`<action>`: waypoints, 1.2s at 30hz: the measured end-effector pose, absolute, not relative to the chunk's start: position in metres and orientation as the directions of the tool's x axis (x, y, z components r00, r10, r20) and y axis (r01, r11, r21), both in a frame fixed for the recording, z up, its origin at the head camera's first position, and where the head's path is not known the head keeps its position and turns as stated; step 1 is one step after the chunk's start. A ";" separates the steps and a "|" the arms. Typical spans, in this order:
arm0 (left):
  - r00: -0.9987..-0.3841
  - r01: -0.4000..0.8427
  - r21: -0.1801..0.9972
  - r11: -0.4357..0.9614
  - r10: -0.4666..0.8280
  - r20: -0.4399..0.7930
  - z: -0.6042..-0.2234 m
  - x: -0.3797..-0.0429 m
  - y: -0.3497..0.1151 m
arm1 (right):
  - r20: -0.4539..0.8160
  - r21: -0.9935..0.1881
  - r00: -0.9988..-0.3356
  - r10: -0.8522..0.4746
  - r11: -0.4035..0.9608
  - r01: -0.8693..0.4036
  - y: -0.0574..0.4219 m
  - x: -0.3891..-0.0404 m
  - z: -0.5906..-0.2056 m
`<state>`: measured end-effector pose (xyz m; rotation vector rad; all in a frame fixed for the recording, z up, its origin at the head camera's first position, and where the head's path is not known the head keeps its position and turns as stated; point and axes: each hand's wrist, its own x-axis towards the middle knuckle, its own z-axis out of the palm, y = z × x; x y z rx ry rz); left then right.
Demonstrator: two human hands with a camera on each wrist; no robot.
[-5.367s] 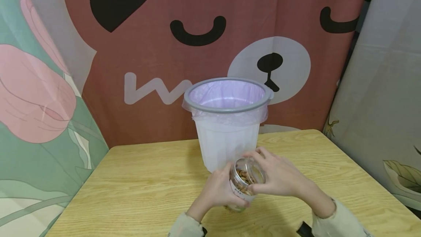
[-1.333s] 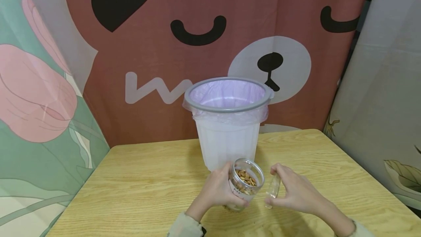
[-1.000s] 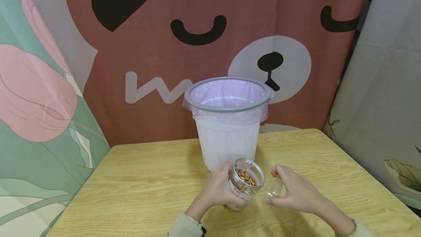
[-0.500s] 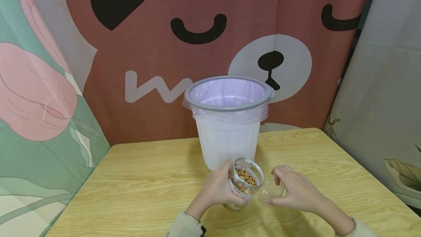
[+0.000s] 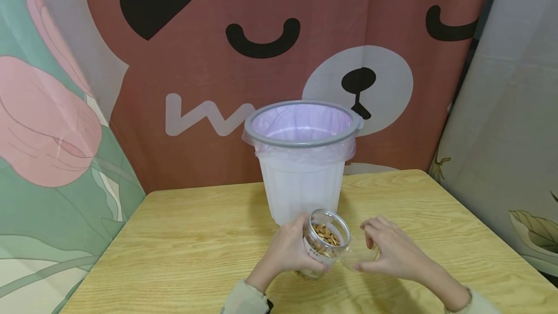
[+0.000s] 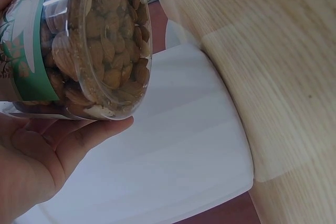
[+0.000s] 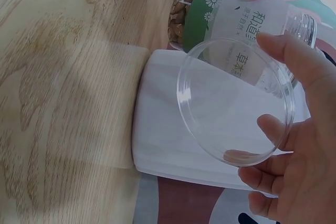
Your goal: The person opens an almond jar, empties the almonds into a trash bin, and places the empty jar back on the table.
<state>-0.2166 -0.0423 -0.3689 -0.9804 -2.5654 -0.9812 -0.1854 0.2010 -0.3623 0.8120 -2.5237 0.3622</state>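
A clear, round jar (image 5: 320, 258) of almonds (image 5: 326, 235), with a green and white label (image 7: 236, 30), leans slightly to the right, its mouth uncovered. My left hand (image 5: 289, 248) grips it around the side; the left wrist view shows the jar's bottom, packed with almonds, off the table. To the right of the jar, my right hand (image 5: 394, 251) pinches a transparent round lid (image 7: 236, 103) near its edge between thumb and fingers. That lid (image 5: 359, 258) is faint in the head view and hangs apart from the jar's rim.
Just behind the jar stands a white bin (image 5: 302, 183) with a grey rim, lined with a thin purple bag (image 5: 305, 122). The wooden table (image 5: 196, 246) spreads around it. A printed bear curtain (image 5: 196, 62) closes off the back, with more curtains on both sides.
The right hand has taken the lid off the jar and moved it right. Over the last second the lid has turned from edge-on to lying flatter. The left hand and jar barely moved.
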 end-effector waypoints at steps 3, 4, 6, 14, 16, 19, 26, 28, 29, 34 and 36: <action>-0.749 0.662 0.507 0.551 0.511 0.423 -0.369 -0.217 -0.042 | 0.508 -0.105 -0.714 -0.481 0.789 -0.606 0.201 -0.186 -0.363; -0.747 0.664 0.507 0.550 0.512 0.424 -0.369 -0.217 -0.043 | 0.509 -0.104 -0.714 -0.481 0.789 -0.605 0.201 -0.186 -0.363; -0.745 0.667 0.506 0.547 0.514 0.426 -0.369 -0.217 -0.043 | 0.509 -0.108 -0.715 -0.479 0.789 -0.605 0.201 -0.187 -0.364; -0.746 0.665 0.504 0.552 0.515 0.421 -0.369 -0.217 -0.043 | 0.461 -0.124 -0.741 -0.489 0.791 -0.599 0.203 -0.186 -0.365; -0.748 0.663 0.508 0.550 0.516 0.418 -0.369 -0.216 -0.043 | 0.453 -0.133 -0.746 -0.488 0.790 -0.598 0.203 -0.186 -0.365; -0.751 0.659 0.517 0.546 0.515 0.413 -0.369 -0.216 -0.043 | 0.432 -0.157 -0.760 -0.486 0.789 -0.594 0.203 -0.186 -0.366; -0.753 0.656 0.524 0.544 0.517 0.407 -0.370 -0.217 -0.044 | 0.393 -0.194 -0.778 -0.491 0.782 -0.592 0.203 -0.189 -0.370; -0.754 0.655 0.526 0.542 0.517 0.405 -0.369 -0.216 -0.044 | 0.386 -0.200 -0.780 -0.493 0.781 -0.592 0.203 -0.190 -0.371; -0.753 0.656 0.526 0.541 0.518 0.406 -0.369 -0.216 -0.044 | 0.380 -0.207 -0.781 -0.495 0.778 -0.594 0.203 -0.191 -0.371; -0.748 0.662 0.521 0.539 0.519 0.414 -0.370 -0.217 -0.044 | 0.355 -0.265 -0.787 -0.505 0.753 -0.603 0.204 -0.193 -0.374; -0.746 0.665 0.521 0.536 0.518 0.419 -0.370 -0.217 -0.044 | 0.345 -0.292 -0.794 -0.501 0.746 -0.598 0.204 -0.194 -0.375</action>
